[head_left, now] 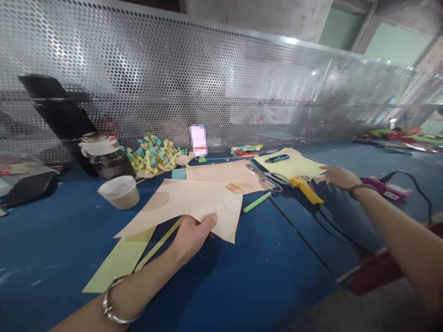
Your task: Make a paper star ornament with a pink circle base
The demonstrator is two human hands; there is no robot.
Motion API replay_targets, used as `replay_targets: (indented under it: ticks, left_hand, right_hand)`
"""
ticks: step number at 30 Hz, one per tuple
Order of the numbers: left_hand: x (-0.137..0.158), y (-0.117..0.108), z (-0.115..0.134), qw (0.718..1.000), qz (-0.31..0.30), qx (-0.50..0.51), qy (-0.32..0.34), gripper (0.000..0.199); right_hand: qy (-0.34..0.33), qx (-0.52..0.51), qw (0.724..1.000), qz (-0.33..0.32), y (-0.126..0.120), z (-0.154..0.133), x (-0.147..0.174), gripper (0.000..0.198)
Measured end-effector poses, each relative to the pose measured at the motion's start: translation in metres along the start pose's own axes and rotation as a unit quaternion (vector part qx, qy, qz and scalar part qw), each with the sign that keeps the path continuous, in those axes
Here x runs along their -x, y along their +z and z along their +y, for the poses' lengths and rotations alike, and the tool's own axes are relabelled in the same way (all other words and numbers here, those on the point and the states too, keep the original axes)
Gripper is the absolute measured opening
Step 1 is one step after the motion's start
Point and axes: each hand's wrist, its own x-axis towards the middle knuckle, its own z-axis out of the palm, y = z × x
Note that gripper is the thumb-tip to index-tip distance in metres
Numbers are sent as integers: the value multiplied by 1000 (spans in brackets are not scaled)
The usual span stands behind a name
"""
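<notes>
My left hand point(195, 235) grips the lower edge of a pale peach paper sheet point(194, 198), thumb on top, and the sheet is lifted off the table at its near side. Under it lie a yellow-green paper point(119, 260) and a narrow paper strip point(159, 244). My right hand point(337, 177) reaches out, fingers stretched to the right edge of a pale yellow sheet point(301, 163); the fingertips are partly blurred. Nearest to it is a yellow glue gun point(308, 191). Scissors point(268, 179) lie on another peach sheet point(218, 171), and a green marker point(256, 202) rests in front.
A white plastic cup point(119, 192), a dark jar point(109, 159) and a black bottle point(64, 115) stand at left. Paper flowers point(155, 154) lie behind. A perforated metal panel point(207, 78) closes the back of the blue table point(242, 276). Right: a purple corded device point(387, 189).
</notes>
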Motion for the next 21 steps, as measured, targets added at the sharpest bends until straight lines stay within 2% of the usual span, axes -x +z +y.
replay_targets:
  ticks: [5, 12, 15, 19, 21]
  left_hand:
    - [-3, -1, 1, 1000, 1, 26, 4, 24]
    - [-6, -1, -1, 999, -4, 45, 12, 22]
    - [-8, -1, -3, 999, -3, 49, 18, 24]
    - [-8, -2, -4, 998, 2, 51, 23, 26]
    - [-8, -3, -3, 998, 7, 53, 20, 25]
  right_hand:
    - [-21, -17, 994, -106, 11, 3, 8, 23]
    - [-31, -14, 988, -148, -3, 18, 45, 19]
    - [-53, -31, 989, -136, -15, 15, 48, 23]
    - [-40, -37, 997, -59, -26, -3, 52, 27]
    - [-35, -47, 997, -43, -25, -18, 60, 25]
